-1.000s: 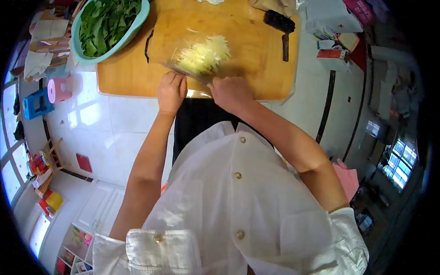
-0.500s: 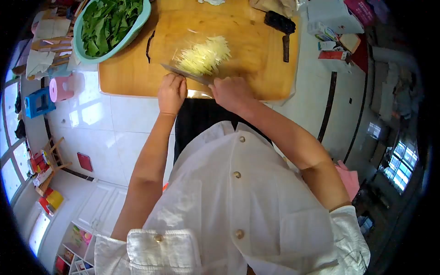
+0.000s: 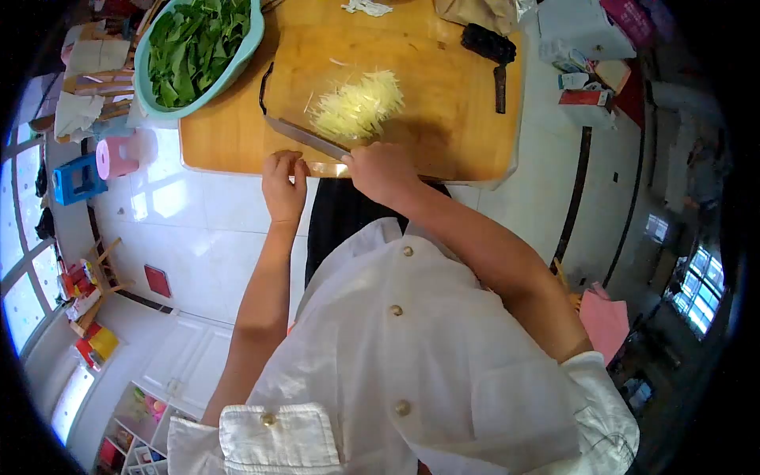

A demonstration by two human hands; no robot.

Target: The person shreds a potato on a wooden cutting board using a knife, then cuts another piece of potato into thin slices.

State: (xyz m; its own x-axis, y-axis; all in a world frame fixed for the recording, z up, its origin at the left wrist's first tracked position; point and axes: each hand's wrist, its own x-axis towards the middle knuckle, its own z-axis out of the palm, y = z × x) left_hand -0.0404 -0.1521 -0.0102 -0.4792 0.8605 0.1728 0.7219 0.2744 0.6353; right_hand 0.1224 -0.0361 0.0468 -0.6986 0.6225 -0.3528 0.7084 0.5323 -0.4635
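A pile of pale yellow shreds lies on the wooden cutting board. My right hand is wrapped round the handle of a knife, whose blade points left, just in front of the shreds. At the board's near edge, left of the knife handle, is my left hand, with its fingers bent and thumb a little apart. It is apart from the blade, and nothing shows between its fingers.
A light blue basin of green leaves stands at the table's left. A dark brush lies at the board's far right, beside a brown bag. A pink bin and blue stool stand on the floor at left.
My left hand has come away from the blade and moved left and down, its fingers loosening. The knife has shifted slightly left with my right hand. The whole view has shifted a little.
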